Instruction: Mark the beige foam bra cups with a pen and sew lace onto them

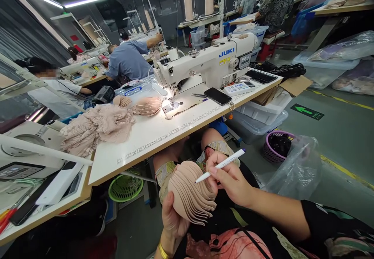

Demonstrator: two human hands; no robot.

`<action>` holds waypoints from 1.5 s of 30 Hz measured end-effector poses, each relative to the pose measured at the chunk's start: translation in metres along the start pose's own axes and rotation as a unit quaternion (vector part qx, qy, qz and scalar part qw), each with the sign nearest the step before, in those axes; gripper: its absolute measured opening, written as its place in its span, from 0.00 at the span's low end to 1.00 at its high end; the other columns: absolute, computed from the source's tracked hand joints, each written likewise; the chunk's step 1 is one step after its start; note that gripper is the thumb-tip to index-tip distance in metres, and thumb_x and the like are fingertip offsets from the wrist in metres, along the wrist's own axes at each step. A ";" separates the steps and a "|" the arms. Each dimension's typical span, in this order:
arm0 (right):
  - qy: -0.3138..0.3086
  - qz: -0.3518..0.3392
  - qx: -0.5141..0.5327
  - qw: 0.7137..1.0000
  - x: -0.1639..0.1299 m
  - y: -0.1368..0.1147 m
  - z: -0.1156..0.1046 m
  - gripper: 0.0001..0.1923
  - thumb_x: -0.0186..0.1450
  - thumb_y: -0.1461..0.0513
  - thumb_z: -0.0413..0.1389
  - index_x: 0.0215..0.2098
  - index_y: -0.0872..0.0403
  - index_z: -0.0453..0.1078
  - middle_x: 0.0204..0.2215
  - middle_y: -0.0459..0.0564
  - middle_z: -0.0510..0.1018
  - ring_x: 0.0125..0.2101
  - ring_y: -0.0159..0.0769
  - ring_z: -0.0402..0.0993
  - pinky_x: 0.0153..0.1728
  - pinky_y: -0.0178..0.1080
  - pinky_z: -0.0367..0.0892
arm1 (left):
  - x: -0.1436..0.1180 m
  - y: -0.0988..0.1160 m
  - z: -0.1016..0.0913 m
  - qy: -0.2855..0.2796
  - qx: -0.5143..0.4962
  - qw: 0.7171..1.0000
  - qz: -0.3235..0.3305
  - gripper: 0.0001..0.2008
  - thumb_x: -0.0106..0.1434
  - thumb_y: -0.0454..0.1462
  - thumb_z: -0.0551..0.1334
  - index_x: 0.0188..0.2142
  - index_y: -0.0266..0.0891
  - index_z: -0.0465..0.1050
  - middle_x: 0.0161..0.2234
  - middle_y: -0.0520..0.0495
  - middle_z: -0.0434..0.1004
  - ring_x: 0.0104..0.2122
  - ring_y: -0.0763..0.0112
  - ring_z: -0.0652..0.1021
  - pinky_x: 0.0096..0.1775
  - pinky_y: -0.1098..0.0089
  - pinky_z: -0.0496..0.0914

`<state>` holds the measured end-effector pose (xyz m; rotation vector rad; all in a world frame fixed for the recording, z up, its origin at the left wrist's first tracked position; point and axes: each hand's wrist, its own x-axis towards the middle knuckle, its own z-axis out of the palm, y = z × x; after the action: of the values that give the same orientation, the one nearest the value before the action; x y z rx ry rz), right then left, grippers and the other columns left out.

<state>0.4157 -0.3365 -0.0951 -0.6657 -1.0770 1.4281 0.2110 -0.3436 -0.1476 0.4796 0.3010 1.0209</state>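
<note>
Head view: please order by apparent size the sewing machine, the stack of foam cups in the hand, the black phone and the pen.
1. sewing machine
2. stack of foam cups, enlarged by nearness to the camera
3. pen and black phone: look alike; pen is nearer, so unranked

Ceiling strip lights [84,1] glare above my sewing machine [204,66]; its needle lamp whitens the table beneath, and edges around it bend.

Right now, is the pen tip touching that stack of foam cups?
Touching: in the head view the white pen in the right hand meets the stack of foam cups held by the left hand.
</note>
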 end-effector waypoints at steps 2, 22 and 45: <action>-0.013 0.003 -0.009 1.000 0.001 -0.001 0.001 0.17 0.75 0.48 0.56 0.37 0.51 0.63 0.18 0.39 0.72 0.19 0.28 0.60 0.23 0.33 0.54 | 0.000 0.000 -0.001 0.004 0.003 1.000 0.007 0.30 0.72 0.46 0.62 0.71 0.56 0.62 0.59 0.50 0.81 0.68 0.52 0.68 0.69 0.53 0.62; -0.037 -0.001 -0.011 0.999 0.001 0.000 0.005 0.17 0.76 0.49 0.55 0.38 0.52 0.63 0.20 0.39 0.69 0.20 0.27 0.60 0.24 0.33 0.56 | 0.002 0.002 0.006 0.035 0.003 0.999 0.000 0.37 0.71 0.44 0.62 0.75 0.54 0.50 0.62 0.49 0.78 0.64 0.52 0.74 0.69 0.57 0.63; -0.066 -0.046 -0.087 0.993 -0.005 0.005 0.006 0.13 0.79 0.52 0.51 0.40 0.51 0.63 0.22 0.40 0.70 0.22 0.29 0.62 0.27 0.35 0.59 | 0.004 -0.003 0.008 0.092 -0.026 0.995 0.021 0.34 0.69 0.42 0.65 0.72 0.51 0.60 0.62 0.44 0.77 0.64 0.49 0.74 0.69 0.51 0.61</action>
<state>0.4093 -0.3426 -0.0977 -0.6447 -1.3306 1.3232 0.2185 -0.3435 -0.1422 0.3458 0.4279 1.1142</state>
